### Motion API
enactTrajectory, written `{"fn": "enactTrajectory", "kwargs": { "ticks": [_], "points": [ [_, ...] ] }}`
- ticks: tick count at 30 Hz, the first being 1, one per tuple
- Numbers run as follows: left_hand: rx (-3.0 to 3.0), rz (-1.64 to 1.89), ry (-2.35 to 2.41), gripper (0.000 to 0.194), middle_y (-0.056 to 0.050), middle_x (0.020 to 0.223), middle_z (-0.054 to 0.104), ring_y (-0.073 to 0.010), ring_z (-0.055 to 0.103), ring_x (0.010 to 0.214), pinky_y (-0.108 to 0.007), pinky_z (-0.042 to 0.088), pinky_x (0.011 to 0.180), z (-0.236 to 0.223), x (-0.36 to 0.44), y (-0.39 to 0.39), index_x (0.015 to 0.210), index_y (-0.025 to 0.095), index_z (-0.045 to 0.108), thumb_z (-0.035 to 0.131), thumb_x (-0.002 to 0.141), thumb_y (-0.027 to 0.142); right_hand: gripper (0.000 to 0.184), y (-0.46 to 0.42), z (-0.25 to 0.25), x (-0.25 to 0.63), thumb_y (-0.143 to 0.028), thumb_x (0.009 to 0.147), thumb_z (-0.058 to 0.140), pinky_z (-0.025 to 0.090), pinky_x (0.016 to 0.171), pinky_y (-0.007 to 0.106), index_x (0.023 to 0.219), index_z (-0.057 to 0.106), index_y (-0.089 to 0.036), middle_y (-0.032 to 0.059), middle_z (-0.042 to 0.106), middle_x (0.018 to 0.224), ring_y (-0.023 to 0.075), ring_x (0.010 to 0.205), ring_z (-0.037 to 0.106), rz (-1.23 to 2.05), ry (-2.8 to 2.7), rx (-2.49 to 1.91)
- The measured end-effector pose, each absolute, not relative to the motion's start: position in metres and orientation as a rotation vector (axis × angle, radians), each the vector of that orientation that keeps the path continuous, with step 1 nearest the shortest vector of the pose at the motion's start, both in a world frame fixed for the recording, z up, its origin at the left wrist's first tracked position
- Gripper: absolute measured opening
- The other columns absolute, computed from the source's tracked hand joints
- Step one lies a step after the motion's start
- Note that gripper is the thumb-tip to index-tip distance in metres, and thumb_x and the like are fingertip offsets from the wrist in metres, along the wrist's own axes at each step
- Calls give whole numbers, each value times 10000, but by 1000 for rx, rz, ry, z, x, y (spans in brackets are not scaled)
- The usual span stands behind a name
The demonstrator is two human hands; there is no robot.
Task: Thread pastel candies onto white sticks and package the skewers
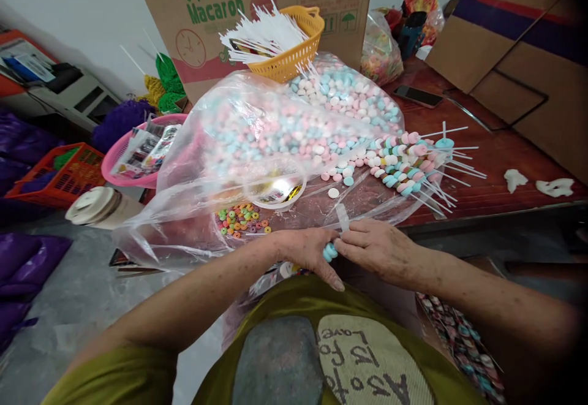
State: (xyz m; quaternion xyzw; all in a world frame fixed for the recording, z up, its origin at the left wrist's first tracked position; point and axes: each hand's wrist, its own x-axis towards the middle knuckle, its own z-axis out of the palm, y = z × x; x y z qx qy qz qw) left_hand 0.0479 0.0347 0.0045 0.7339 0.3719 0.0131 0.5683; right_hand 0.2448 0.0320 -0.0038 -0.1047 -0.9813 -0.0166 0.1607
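At the table's near edge, my left hand [316, 253] is closed around several blue candies [329, 252], its thumb stretched toward my body. My right hand [379, 247] meets it from the right, fingertips pinched together against those candies. What lies inside the right fingers is hidden. A short whitish strip [342, 216] sticks up just beyond the fingertips. Past my hands, a clear plastic bag [184, 190] spreads over the table with a heap of pink, white and blue candies [340, 102]. Finished-looking candy skewers [407, 163] lie at its right, white sticks pointing outward.
A yellow basket [298, 46] of white sticks [266, 34] leans by a Macaron carton [206, 31]. Ring candies [239, 220] and a round tub [280, 192] lie nearer. A lidded cup [98, 207], pink basket [131, 175], phone [418, 95] and crumpled tissues [554, 187] are around.
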Motion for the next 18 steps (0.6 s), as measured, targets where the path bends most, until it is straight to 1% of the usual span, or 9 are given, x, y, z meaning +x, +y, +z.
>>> {"fn": "enactTrajectory", "kwargs": {
  "ticks": [1,3,5,6,7,9,11,14,18],
  "points": [
    [1703,73,859,643,-33,903,632,-208,590,829,-298,451,718,7,46,36,1024,176,569,817,472,393,210,32,-9,245,-117,868,394,347,611,292,843,602,-130,50,593,712,155,667,478,22,-2786,-349],
    [1590,164,864,772,-72,1046,607,-209,580,914,-313,444,768,17,34,38,1225,194,456,790,545,342,223,33,-16,249,-90,850,386,364,613,277,860,604,-133,54,596,729,154,680,490,109,-2738,-445],
    [1471,220,906,860,-97,1116,578,-211,567,976,-320,436,798,28,15,36,1327,210,338,768,587,298,234,34,-17,255,-85,849,384,373,604,265,913,604,-132,63,599,747,154,688,495,130,-2676,-511],
    [1469,202,943,870,-99,1117,575,-220,556,1001,-317,431,809,31,5,34,1311,200,357,784,560,299,236,35,-17,259,-86,852,386,378,600,261,933,602,-131,68,602,757,154,689,497,129,-2646,-527],
    [1481,150,979,807,-82,1072,590,-219,563,968,-307,435,788,31,-3,31,1250,191,422,791,542,309,235,36,-15,262,-87,855,388,384,601,258,943,601,-131,75,606,769,153,695,501,125,-2623,-539],
    [1480,-3,1004,521,-31,878,614,-186,579,810,-278,441,708,27,-14,23,1030,160,546,750,591,353,228,38,-12,267,-93,863,391,398,611,256,936,602,-137,82,611,781,153,711,514,105,-2595,-556],
    [1417,-75,1032,334,12,707,573,-140,542,644,-251,427,608,19,-15,15,874,151,549,669,671,388,234,39,-8,269,-106,870,382,409,632,263,928,605,-147,82,614,783,154,725,527,59,-2602,-562],
    [1496,-35,1185,286,23,692,568,-130,528,625,-226,401,568,10,-7,7,847,163,540,642,683,373,272,39,-1,268,-99,862,346,407,643,278,890,612,-153,75,610,753,156,704,529,10,-2692,-509],
    [1936,-103,1454,287,-5,783,622,-180,580,722,-236,388,580,14,6,5,853,193,563,642,676,404,275,36,10,263,-88,835,342,354,577,270,854,612,-137,70,591,713,155,627,508,78,-2812,-530]
  ]
}}
